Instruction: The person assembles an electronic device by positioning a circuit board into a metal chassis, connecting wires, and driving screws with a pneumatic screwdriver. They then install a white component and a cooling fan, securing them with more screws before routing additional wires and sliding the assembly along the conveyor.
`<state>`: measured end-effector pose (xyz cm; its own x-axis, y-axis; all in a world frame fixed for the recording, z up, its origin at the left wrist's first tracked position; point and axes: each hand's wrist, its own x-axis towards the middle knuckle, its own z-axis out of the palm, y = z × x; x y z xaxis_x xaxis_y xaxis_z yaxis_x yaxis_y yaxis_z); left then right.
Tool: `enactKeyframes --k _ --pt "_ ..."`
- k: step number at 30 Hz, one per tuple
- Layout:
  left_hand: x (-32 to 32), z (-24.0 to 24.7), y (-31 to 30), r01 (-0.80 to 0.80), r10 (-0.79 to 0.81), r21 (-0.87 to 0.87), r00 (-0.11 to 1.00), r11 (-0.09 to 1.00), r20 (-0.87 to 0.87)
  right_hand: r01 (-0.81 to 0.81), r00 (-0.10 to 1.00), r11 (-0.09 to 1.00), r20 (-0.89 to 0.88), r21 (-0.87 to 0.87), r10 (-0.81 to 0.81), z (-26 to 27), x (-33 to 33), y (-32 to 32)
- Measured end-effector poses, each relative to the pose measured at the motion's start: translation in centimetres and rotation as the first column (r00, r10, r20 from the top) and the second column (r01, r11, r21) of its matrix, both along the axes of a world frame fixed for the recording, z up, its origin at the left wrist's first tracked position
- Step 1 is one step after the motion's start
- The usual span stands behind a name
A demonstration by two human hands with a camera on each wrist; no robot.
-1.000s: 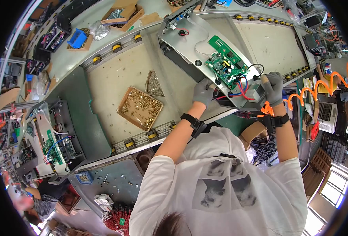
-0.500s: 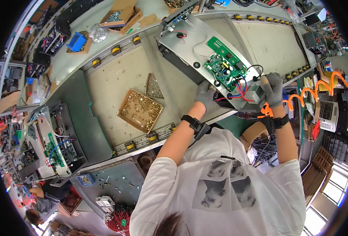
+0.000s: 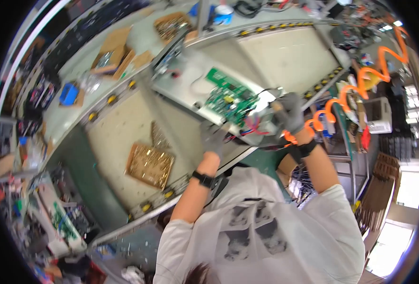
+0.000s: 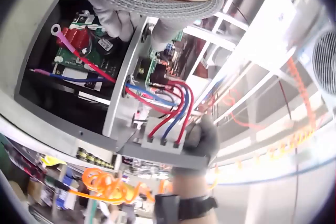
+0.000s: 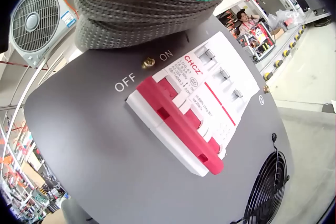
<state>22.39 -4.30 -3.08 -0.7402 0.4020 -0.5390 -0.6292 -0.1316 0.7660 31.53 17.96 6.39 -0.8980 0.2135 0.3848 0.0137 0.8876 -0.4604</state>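
A metal machine chassis (image 3: 181, 87) lies across the work line, with a green circuit board (image 3: 230, 94) on its upper plate. My gloved left hand (image 3: 214, 137) grips the plate's near edge; in the left wrist view its fingers straddle the metal divider (image 4: 123, 79). Loose red and blue wires (image 4: 86, 66) with bare lugs pass out through that divider. My gloved right hand (image 3: 292, 113) holds the end panel's corner beside a wired terminal block (image 4: 163, 140). On the panel's outer face (image 5: 89, 134), the right wrist view shows a red-and-white circuit breaker (image 5: 184, 119); the right fingers are hidden there.
A cardboard tray of brass screws (image 3: 150, 165) sits on the line, left of the chassis. A dark green cover (image 3: 91, 175) stands farther left. An orange coiled hose (image 3: 332, 106) hangs at the right, close to the right wrist. Rollers (image 3: 323, 85) edge the line.
The head view has swung and blurred, so the chassis, tray and hands appear farther left. Both hands keep their places on the chassis.
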Motion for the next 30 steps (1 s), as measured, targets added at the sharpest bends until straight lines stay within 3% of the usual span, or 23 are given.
enactKeyframes --k 1,2,4,6,8,9,10,12,16,18,20,22,24,26,27,28,30 --pt "0.2 -0.3 0.4 -0.082 0.082 0.044 0.997 0.996 -0.012 0.032 0.996 0.999 -0.086 0.043 -0.028 0.2 -0.2 -0.5" --pt "0.4 -2.3 0.8 -0.117 0.116 -0.012 0.992 0.993 -0.041 0.011 0.999 0.992 -0.047 0.123 -0.006 0.9 -0.2 -0.4" --pt "0.5 -1.3 1.6 -0.2 0.19 -0.144 0.978 0.969 -0.084 0.001 0.997 1.0 -0.077 0.014 0.0 1.7 -0.2 -1.2" --pt "0.9 0.8 2.1 -0.255 0.228 -0.214 0.964 0.943 -0.139 0.009 0.994 0.999 -0.111 0.046 -0.003 1.9 -0.2 -1.4" --pt "0.9 0.3 2.2 -0.246 0.193 -0.248 0.957 0.937 -0.217 0.052 0.998 0.997 -0.028 0.065 -0.05 2.4 0.2 -1.6" --pt "1.3 0.7 2.0 -0.253 0.141 -0.29 0.924 0.923 -0.355 0.069 0.998 0.995 -0.003 0.073 -0.069 3.0 0.2 -1.9" --pt "1.3 0.5 1.8 -0.199 0.103 -0.266 0.936 0.943 -0.336 0.07 0.997 0.993 0.016 0.09 -0.071 3.0 0.2 -1.9" --pt "1.1 0.5 1.5 -0.094 -0.061 -0.399 0.932 0.912 -0.358 0.089 0.994 0.992 0.052 0.085 -0.093 3.4 0.3 -2.1" --pt "0.8 0.5 1.2 -0.054 -0.211 -0.514 0.871 0.856 -0.443 0.131 0.986 0.985 0.085 0.109 -0.141 3.5 0.4 -2.2" --pt "1.1 1.6 1.1 -0.283 -0.271 -0.602 0.697 0.747 -0.664 0.082 0.995 0.995 -0.067 0.059 -0.078 2.9 0.2 -2.1" --pt "1.1 1.9 0.9 -0.278 -0.277 -0.589 0.68 0.759 -0.679 0.125 0.992 0.988 -0.046 0.091 -0.121 2.9 0.5 -1.9" --pt "1.2 1.4 0.8 -0.228 -0.199 -0.479 0.7 0.848 -0.686 0.088 0.98 0.986 0.163 0.143 -0.111 3.3 0.7 -1.9" --pt "1.3 1.1 0.6 -0.215 -0.164 -0.426 0.703 0.879 -0.692 0.115 0.972 0.986 0.191 0.121 -0.137 3.8 0.8 -2.1" --pt "1.4 1.9 -0.1 -0.233 -0.205 -0.382 0.547 0.894 -0.812 0.106 0.982 0.988 0.146 0.112 -0.122 4.1 0.8 -2.4" --pt "0.9 1.6 -0.6 -0.266 -0.293 -0.39 0.338 0.882 -0.894 0.118 0.987 0.989 0.102 0.094 -0.127 3.7 0.7 -2.4" --pt "0.5 1.4 -1.0 -0.263 -0.295 -0.389 0.333 0.883 -0.896 0.123 0.986 0.988 0.097 0.093 -0.132 3.4 0.7 -2.4" --pt "-0.2 1.4 -1.5 -0.159 -0.311 -0.328 0.122 0.931 -0.943 0.12 0.992 0.988 0.026 0.092 -0.123 3.1 0.7 -2.3"
